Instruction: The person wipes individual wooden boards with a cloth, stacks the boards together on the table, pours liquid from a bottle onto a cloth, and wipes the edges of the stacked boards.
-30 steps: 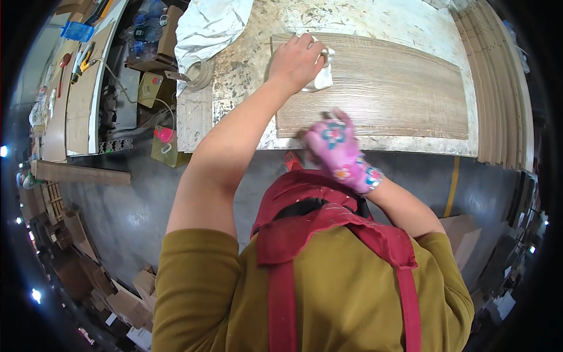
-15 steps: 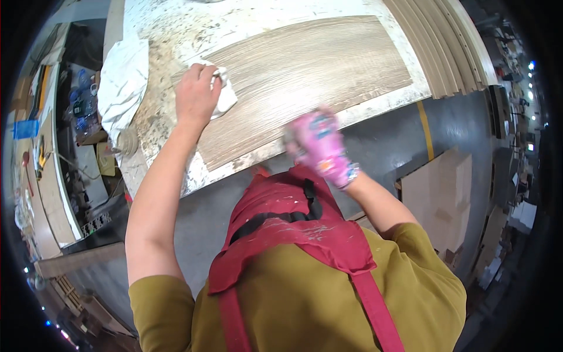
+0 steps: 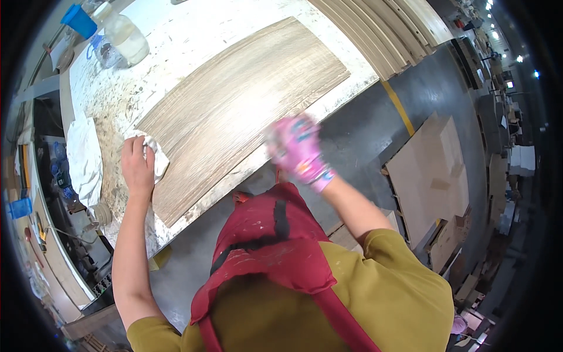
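A long wood-grain board [image 3: 246, 88] lies on a stained white worktable [image 3: 193, 29]. At the board's left end, my bare left hand [image 3: 138, 167] is closed on a crumpled white cloth [image 3: 157, 159], which touches the board's surface. My right hand [image 3: 296, 146] wears a pink patterned glove and hovers by the board's near edge. Motion smears its fingers, so whether it grips anything does not show. Left of my left hand, a larger white cloth [image 3: 85, 161] hangs over the table's side.
Bottles with clear sides [image 3: 126, 38] and a blue cup [image 3: 79, 21] stand at the far left. Stacked wood-grain panels [image 3: 375, 35] occupy the far right. A jar [image 3: 99, 215] sits at the table's left corner. Cardboard sheets [image 3: 428, 176] lean to the right, beyond the grey floor.
My view has turned, bringing the bottles and cup in. The left hand has slid the cloth closer to the board's left end. The gloved hand stays near the front edge, still blurred.
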{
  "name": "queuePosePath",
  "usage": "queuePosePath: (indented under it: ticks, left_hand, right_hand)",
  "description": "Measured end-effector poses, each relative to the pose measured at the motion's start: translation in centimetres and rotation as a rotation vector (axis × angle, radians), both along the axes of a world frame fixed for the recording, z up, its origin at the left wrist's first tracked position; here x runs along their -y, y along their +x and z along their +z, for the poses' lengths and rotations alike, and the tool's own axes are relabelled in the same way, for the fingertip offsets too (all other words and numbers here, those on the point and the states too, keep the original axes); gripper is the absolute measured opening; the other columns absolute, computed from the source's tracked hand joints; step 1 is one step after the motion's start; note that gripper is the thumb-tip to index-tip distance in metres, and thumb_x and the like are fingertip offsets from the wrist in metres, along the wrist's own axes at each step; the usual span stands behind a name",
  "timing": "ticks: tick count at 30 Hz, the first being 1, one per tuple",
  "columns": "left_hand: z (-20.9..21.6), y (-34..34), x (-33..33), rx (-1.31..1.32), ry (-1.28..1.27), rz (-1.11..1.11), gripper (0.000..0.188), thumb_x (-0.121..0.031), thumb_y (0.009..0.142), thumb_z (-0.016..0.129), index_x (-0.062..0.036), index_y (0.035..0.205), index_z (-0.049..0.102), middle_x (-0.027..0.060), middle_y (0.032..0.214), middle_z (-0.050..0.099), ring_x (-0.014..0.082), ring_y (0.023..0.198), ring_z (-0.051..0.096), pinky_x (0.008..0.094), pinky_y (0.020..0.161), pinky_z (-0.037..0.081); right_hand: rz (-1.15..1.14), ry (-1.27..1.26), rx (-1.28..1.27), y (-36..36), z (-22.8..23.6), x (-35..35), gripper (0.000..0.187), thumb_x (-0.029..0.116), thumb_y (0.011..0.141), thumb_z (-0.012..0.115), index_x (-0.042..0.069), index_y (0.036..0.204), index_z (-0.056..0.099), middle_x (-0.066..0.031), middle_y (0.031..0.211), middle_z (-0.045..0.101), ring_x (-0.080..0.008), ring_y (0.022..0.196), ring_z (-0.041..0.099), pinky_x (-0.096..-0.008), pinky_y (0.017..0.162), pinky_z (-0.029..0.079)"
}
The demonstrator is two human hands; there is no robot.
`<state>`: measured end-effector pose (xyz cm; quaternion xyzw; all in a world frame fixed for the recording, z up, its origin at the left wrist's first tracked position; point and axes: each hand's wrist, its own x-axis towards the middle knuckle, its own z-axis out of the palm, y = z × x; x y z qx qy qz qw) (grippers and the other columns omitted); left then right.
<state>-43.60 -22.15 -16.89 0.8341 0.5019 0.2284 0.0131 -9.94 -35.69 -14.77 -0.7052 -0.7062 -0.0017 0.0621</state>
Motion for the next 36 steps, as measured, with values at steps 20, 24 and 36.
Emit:
queuePosePath:
  ticks: [20, 24, 36]
  left_hand:
    - [0.2, 19.5, -1.9, -0.011, -0.065, -0.191, 0.027, -0.014, 0.078, 0.06, -0.0074, 0.104, 0.061, 0.0111, 0.108, 0.055, 0.0309, 0.096, 0.05, 0.0421, 0.083, 0.039]
    - [0.4, 19.7, -1.9, -0.003, -0.069, -0.198, 0.026, -0.013, 0.078, 0.06, -0.0071, 0.104, 0.061, 0.011, 0.108, 0.055, 0.0309, 0.096, 0.05, 0.0418, 0.084, 0.038]
    - [1.8, 23.1, -2.2, 0.365, -0.259, -0.208, 0.024, -0.003, 0.074, 0.059, -0.0015, 0.098, 0.058, 0.0153, 0.097, 0.057, 0.0336, 0.09, 0.055, 0.0389, 0.082, 0.042]
  right_hand:
    - [-0.318, 0.505, -0.088, 21.1, -1.6, -3.1, 0.027, 0.027, 0.071, 0.067, 0.009, 0.089, 0.061, -0.0102, 0.086, 0.061, -0.0282, 0.082, 0.058, -0.0391, 0.083, 0.04]
    - [-0.307, 0.627, -0.28, 24.2, -1.6, -3.3, 0.028, 0.019, 0.074, 0.07, 0.005, 0.096, 0.059, -0.0132, 0.093, 0.062, -0.0295, 0.083, 0.059, -0.0397, 0.077, 0.046]
    - [-0.365, 0.422, -0.832, 23.5, -1.0, -2.7, 0.031, 0.022, 0.078, 0.07, 0.003, 0.099, 0.056, -0.0123, 0.096, 0.061, -0.023, 0.082, 0.061, -0.0322, 0.074, 0.049]
